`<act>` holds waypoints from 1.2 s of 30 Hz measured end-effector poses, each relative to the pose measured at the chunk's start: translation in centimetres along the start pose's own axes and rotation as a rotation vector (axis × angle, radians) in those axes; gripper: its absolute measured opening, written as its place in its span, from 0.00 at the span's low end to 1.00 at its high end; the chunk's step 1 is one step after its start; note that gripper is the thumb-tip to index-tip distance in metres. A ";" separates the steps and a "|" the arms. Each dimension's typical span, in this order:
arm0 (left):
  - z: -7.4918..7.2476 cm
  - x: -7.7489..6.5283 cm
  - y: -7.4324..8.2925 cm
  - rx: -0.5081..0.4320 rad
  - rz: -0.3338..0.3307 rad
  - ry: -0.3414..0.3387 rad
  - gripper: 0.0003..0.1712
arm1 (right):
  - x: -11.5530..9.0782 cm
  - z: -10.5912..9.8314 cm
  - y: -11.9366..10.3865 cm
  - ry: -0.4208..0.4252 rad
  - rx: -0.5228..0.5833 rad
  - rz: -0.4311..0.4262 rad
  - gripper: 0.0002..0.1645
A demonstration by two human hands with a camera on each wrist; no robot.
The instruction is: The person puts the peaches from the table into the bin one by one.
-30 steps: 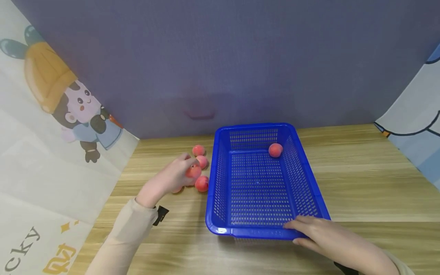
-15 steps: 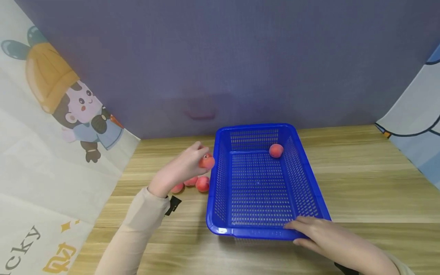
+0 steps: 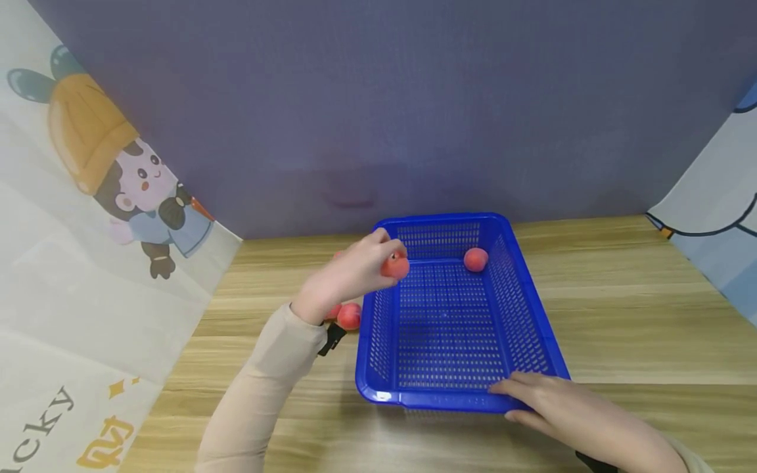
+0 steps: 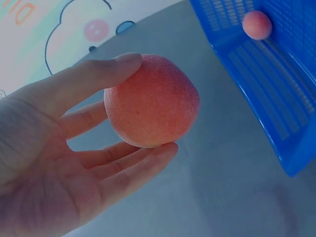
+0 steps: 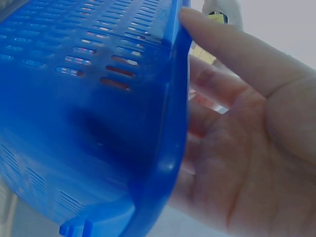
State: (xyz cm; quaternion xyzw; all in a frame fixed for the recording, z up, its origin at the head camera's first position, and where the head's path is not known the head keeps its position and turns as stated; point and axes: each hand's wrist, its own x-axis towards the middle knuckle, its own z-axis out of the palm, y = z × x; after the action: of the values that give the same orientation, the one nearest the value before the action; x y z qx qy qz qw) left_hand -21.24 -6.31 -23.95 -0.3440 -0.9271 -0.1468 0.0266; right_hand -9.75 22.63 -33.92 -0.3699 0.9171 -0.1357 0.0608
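A reddish peach (image 3: 397,267) is held by my left hand (image 3: 357,266) over the far left part of the blue plastic basket (image 3: 461,399). In the left wrist view the thumb presses the top of the peach (image 4: 153,103) and the fingers support it from below. Inside the basket, another peach (image 3: 476,259) lies in the far right corner. My right hand (image 3: 547,401) grips the basket's near rim at its right end, fingers over the inside and thumb outside. The right wrist view shows that hand (image 5: 237,123) close up against the rim.
Left of the basket, a red peach (image 3: 349,316) rests on the wooden table (image 3: 621,295), with others partly hidden behind my left arm. A grey-blue panel (image 3: 414,112) stands at the back, and a printed sheet (image 3: 77,276) borders the left side.
My left hand has lifted a peach from the group on the table and carried it right, over the basket's left rim. The right hand and the basket have stayed in place.
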 end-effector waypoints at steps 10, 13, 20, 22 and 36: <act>0.8 2.5 1.8 0.011 0.032 -0.051 0.13 | -0.1 0.2 -0.1 0.004 -0.012 -0.005 0.18; 1.3 3.3 2.2 0.043 0.043 -0.079 0.14 | -0.1 0.1 -0.1 -0.001 -0.003 0.004 0.18; 2.2 5.1 3.0 0.040 0.081 -0.099 0.15 | 0.0 0.1 0.0 -0.023 0.020 0.020 0.18; 2.4 5.6 3.3 0.036 0.099 -0.090 0.14 | 0.0 0.1 0.0 -0.009 0.009 0.005 0.17; 4.5 8.8 4.7 0.033 0.135 -0.092 0.17 | 0.1 -0.1 -0.1 -0.029 0.017 0.015 0.18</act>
State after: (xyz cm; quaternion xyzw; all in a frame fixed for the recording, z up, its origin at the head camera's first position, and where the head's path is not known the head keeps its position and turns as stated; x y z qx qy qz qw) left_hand -24.63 3.93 -25.70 -0.4116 -0.9043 -0.1136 -0.0006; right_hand -9.80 22.51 -33.84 -0.3642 0.9178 -0.1376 0.0781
